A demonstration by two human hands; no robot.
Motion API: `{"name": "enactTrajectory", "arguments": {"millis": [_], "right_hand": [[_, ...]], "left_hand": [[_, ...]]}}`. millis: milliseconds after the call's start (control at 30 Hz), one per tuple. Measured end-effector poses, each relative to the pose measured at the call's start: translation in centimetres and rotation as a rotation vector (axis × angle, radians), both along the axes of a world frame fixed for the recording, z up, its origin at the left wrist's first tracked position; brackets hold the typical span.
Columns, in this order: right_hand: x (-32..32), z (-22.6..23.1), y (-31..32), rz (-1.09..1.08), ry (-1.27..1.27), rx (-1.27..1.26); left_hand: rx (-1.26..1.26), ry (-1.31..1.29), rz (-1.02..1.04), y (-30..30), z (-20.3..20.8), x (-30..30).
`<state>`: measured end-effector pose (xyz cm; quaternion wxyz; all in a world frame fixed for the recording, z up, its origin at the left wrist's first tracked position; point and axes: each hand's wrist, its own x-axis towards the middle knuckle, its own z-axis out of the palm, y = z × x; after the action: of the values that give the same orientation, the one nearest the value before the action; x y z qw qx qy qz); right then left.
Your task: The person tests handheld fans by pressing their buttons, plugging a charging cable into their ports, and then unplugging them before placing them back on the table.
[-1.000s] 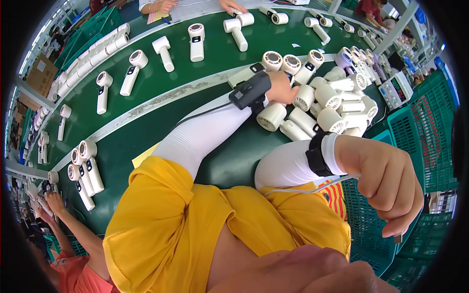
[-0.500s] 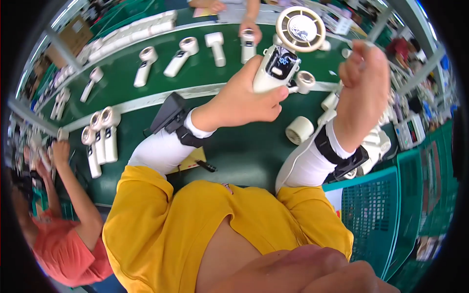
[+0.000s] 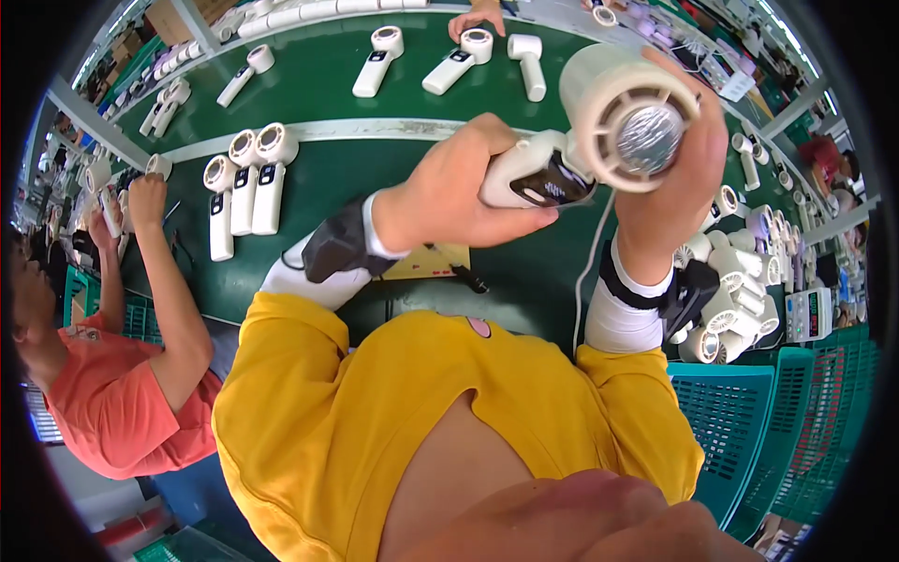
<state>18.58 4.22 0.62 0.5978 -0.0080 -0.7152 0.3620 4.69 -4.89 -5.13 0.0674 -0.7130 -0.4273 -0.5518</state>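
Note:
My left hand (image 3: 459, 192) is wrapped round the handle of an off-white handheld fan (image 3: 595, 98), above the green workbench. The handle's dark display faces up toward me, and the fan's round grille with a silvery centre is tilted to my lower right. Pressed to the right side of the fan head is my right hand (image 3: 688, 164), its fingers curled round and partly hidden behind it. Below the fan, a white cable (image 3: 590, 272) runs down beside my right forearm. Three similar fans (image 3: 245, 192) lie side by side on the bench to the left.
Beyond the bench, several fans lie on a green belt (image 3: 309, 84), where another person's hand (image 3: 479, 19) touches one. A co-worker in red (image 3: 126, 398) sits at left. Yellow paper (image 3: 435, 260) lies before me. White fan parts (image 3: 740, 290) are heaped at right, above a teal basket (image 3: 726, 421).
My right hand has come from apart, at the right, onto the fan head. The fan head has tipped and turned, and the handle lies more level. The view has shifted.

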Motion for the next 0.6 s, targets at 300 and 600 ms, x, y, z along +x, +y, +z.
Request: {"name": "enactTrajectory", "arguments": {"millis": [300,600], "right_hand": [[-0.3,-0.7,1.3,-0.843,-0.068,0.829],[-1.3,-0.2,-1.7,-0.031,-0.082,0.124]], "left_hand": [[-0.224,0.04,-0.219,0.6,0.2,0.0],[-0.553,-0.983,-0.935,-4.5,5.4,-1.3]]}}
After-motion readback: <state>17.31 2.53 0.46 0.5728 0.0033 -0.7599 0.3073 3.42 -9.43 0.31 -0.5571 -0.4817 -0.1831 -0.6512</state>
